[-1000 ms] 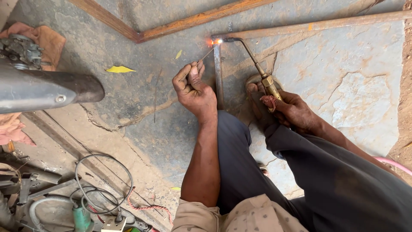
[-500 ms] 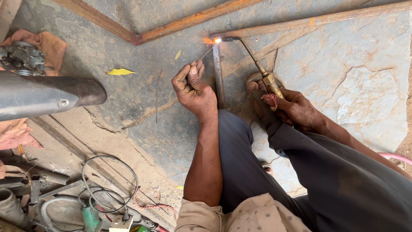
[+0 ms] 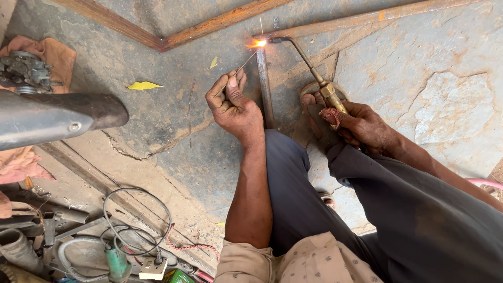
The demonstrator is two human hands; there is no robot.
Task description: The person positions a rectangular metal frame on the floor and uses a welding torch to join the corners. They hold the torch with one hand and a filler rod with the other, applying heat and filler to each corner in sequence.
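Note:
My left hand [image 3: 233,105] pinches a thin filler rod [image 3: 245,61] whose far tip reaches a bright orange flame [image 3: 260,43]. My right hand [image 3: 361,126] grips a brass gas torch [image 3: 314,73]; its bent nozzle points at the same glowing spot. The flame sits where a short upright steel bar [image 3: 264,89] meets a long rusty bar [image 3: 356,21] lying on the stone floor. My knees in dark trousers [image 3: 314,209] are bent below both hands.
A second rusty bar [image 3: 157,39] forms a corner at the top. A dark metal pipe [image 3: 57,118] juts in from the left over orange cloth. Cables, a green tool and a white plug [image 3: 152,267] lie lower left. Yellow leaf [image 3: 142,85] on the floor.
Both hands hold nearly still at the joint. The view has shifted slightly; the flame keeps burning at the same spot.

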